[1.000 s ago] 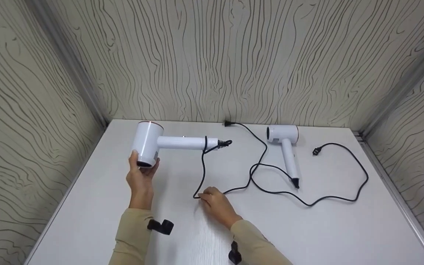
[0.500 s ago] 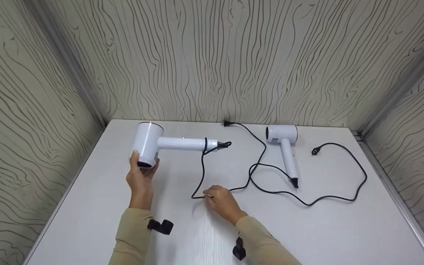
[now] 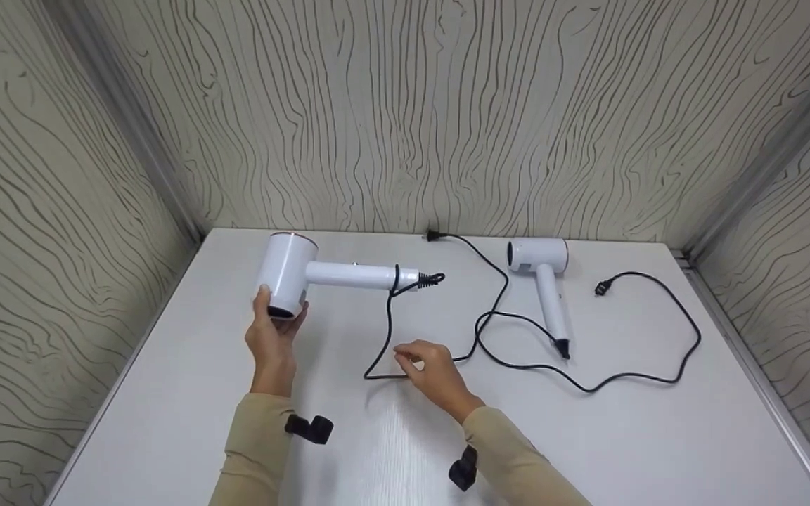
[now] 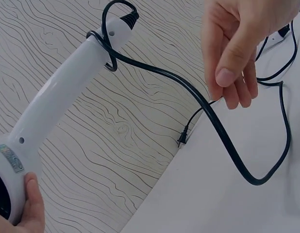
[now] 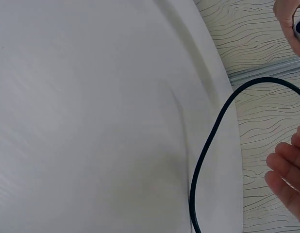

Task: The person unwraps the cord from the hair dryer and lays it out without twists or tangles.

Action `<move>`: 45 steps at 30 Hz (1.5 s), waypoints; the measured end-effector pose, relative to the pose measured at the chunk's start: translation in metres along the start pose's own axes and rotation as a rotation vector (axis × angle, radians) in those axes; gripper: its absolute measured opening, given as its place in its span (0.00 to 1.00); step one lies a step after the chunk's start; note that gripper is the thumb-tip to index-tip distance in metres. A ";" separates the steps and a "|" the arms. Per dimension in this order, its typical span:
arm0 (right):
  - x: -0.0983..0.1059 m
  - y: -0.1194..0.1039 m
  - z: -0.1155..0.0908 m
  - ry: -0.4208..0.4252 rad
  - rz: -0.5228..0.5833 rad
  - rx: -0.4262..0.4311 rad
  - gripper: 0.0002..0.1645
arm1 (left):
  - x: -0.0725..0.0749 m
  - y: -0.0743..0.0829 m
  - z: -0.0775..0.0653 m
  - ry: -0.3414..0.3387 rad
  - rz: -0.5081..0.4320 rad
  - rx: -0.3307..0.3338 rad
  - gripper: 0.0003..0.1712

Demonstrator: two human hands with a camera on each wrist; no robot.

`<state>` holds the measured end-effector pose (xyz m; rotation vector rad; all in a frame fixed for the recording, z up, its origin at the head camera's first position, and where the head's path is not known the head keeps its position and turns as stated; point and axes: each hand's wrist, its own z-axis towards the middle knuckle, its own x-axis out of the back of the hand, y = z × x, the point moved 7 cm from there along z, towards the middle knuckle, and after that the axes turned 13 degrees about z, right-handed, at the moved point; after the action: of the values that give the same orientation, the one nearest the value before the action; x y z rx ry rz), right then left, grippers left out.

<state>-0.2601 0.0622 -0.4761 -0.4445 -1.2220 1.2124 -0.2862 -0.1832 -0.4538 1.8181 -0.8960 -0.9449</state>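
My left hand [image 3: 271, 348] grips the lower end of a white hair dryer's barrel, with the hair dryer [image 3: 285, 270] raised and its handle pointing right. A turn of its black cord [image 3: 389, 330] wraps the handle's end, then the cord drops toward the table and bends right. My right hand [image 3: 440, 372] hovers by that bend with loosely bent fingers and holds nothing. In the left wrist view, the right hand [image 4: 232, 53] is apart from the nearer stretch of cord [image 4: 208, 109]. The right wrist view shows the same fingers [image 5: 286, 165] beside the cord [image 5: 208, 141].
Farther right on the white table [image 3: 623, 450] lies a second white hair dryer [image 3: 551, 299]. Its black cord [image 3: 591, 391] loops across the first one's cord and ends in a plug [image 3: 603, 287]. Another plug [image 3: 434, 235] lies by the patterned back wall [image 3: 405, 126].
My right hand slid rightward along the cord, then let it go and rose slightly. The left hand and its hair dryer shifted very slightly right.
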 end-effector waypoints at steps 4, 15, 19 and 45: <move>0.005 -0.005 0.003 0.031 0.065 -0.005 0.10 | -0.003 -0.001 0.002 -0.007 0.021 -0.008 0.41; 0.011 0.000 0.006 0.106 0.265 -0.117 0.14 | -0.007 -0.001 0.000 -0.021 0.022 -0.016 0.41; 0.008 0.004 0.007 0.131 0.395 -0.240 0.14 | -0.007 -0.002 -0.001 -0.017 0.001 -0.014 0.40; 0.015 -0.010 0.012 0.311 0.322 -0.111 0.06 | 0.000 -0.005 0.000 -0.001 0.036 -0.012 0.40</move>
<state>-0.2684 0.0678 -0.4568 -0.9047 -0.9749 1.2902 -0.2849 -0.1818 -0.4581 1.7855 -0.9188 -0.9271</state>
